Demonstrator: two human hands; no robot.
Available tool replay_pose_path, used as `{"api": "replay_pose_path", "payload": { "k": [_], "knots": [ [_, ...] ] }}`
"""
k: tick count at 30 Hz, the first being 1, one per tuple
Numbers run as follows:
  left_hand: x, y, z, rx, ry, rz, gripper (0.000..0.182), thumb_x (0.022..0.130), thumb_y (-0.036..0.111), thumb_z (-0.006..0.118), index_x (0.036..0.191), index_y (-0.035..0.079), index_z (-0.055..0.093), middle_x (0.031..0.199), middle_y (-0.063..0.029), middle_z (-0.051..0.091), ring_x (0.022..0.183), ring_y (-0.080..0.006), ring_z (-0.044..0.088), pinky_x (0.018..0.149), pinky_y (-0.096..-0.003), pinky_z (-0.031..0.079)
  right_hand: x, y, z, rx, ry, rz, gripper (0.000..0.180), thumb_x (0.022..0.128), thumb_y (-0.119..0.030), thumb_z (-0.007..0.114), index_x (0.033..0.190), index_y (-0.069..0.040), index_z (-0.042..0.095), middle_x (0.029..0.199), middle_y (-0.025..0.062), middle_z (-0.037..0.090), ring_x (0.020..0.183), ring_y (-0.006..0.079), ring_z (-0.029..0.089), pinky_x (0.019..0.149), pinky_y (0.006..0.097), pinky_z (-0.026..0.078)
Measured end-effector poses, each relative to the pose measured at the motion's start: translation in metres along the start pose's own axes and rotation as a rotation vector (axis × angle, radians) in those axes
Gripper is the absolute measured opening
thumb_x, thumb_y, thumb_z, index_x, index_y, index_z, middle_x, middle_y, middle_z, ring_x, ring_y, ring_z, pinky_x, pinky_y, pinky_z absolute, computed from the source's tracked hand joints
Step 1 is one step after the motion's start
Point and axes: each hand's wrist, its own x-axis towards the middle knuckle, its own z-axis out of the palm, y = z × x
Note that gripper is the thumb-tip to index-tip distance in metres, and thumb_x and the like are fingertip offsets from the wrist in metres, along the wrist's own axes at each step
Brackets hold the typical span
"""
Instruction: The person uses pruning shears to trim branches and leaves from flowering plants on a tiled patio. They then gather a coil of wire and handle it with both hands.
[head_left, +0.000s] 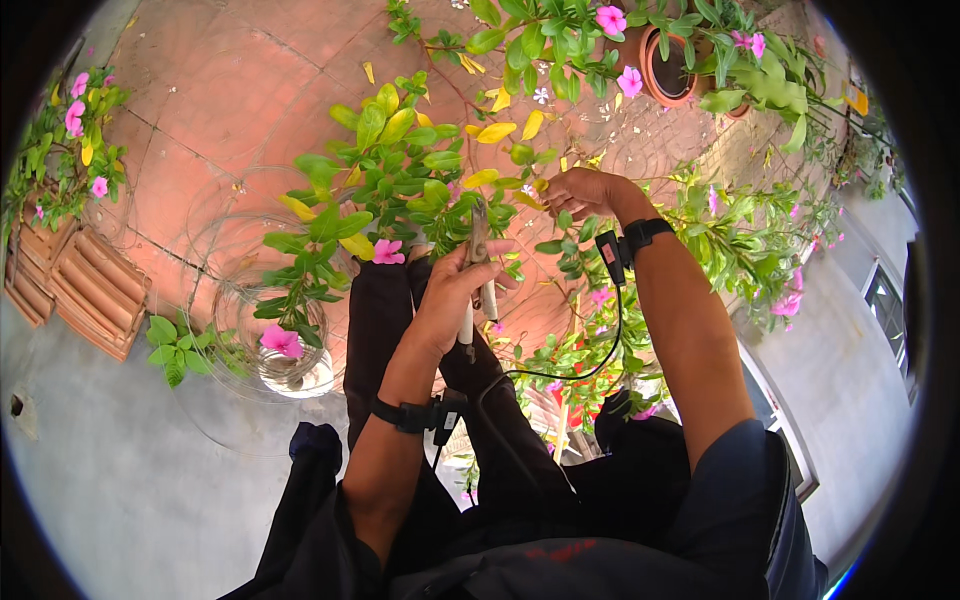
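Observation:
Pruning shears (478, 251) with worn, pale handles lie in my left hand (450, 289), jaws pointing away from me. Just beyond them spreads a leafy periwinkle plant (375, 187) with green and yellowing leaves and pink flowers. My right hand (581, 193) reaches over to the right side of this foliage. Its thumb and fingers are pinched together at a small yellow leaf (534, 196); the exact grip is partly hidden by the fingers. A longer yellow leaf (481, 178) hangs to the left of that hand.
Coiled wire (225, 300) surrounds a white pot (296, 375) at left, near stacked clay roof tiles (101, 292). A terracotta pot (667, 67) stands at upper right. More flowering plants (720, 247) crowd the right. A black cable (585, 375) loops from my right wristband.

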Motion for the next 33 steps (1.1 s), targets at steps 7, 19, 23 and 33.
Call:
{"api": "replay_pose_path", "payload": {
  "k": [7, 19, 23, 33],
  "knots": [
    [-0.016, -0.003, -0.003, -0.256, -0.034, -0.137, 0.057, 0.094, 0.026, 0.053, 0.143, -0.001, 0.047, 0.089, -0.0174, 0.068, 0.084, -0.0248, 0.068, 0.073, -0.0361, 0.055, -0.029, -0.003, 0.051, 0.35, -0.19, -0.263, 0.03, 0.092, -0.018, 0.068, 0.119, -0.003, 0.066, 0.105, 0.0066, 0.072, 0.1, 0.0192, 0.069, 0.087, 0.0338, 0.054],
    [-0.06, 0.018, -0.008, -0.306, -0.153, -0.202, 0.061, 0.091, 0.025, 0.055, 0.144, -0.004, 0.046, 0.09, -0.0089, 0.062, 0.086, -0.0234, 0.063, 0.081, -0.035, 0.049, -0.072, -0.039, 0.109, 0.341, -0.312, -0.647, 0.043, 0.094, -0.023, 0.071, 0.131, -0.003, 0.063, 0.117, 0.0067, 0.069, 0.102, 0.0186, 0.066, 0.089, 0.0339, 0.052],
    [-0.065, 0.005, -0.002, -0.491, -0.064, -0.123, 0.054, 0.09, 0.023, 0.054, 0.135, -0.006, 0.052, 0.119, -0.0173, 0.065, 0.105, -0.0286, 0.065, 0.1, -0.0418, 0.05, -0.069, -0.04, 0.119, 0.456, -0.345, -0.615, 0.045, 0.092, -0.024, 0.072, 0.132, -0.005, 0.063, 0.125, 0.0065, 0.066, 0.109, 0.0204, 0.064, 0.099, 0.0339, 0.05],
    [-0.081, 0.008, -0.057, -0.852, -0.114, 0.098, 0.041, 0.095, 0.025, 0.051, 0.125, -0.001, 0.06, 0.121, -0.02, 0.065, 0.111, -0.0348, 0.063, 0.097, -0.0522, 0.051, -0.07, -0.036, 0.109, 0.45, -0.274, -0.517, 0.055, 0.088, -0.034, 0.076, 0.134, -0.009, 0.059, 0.127, 0.005, 0.062, 0.115, 0.0185, 0.06, 0.098, 0.0387, 0.049]
  ]
}}
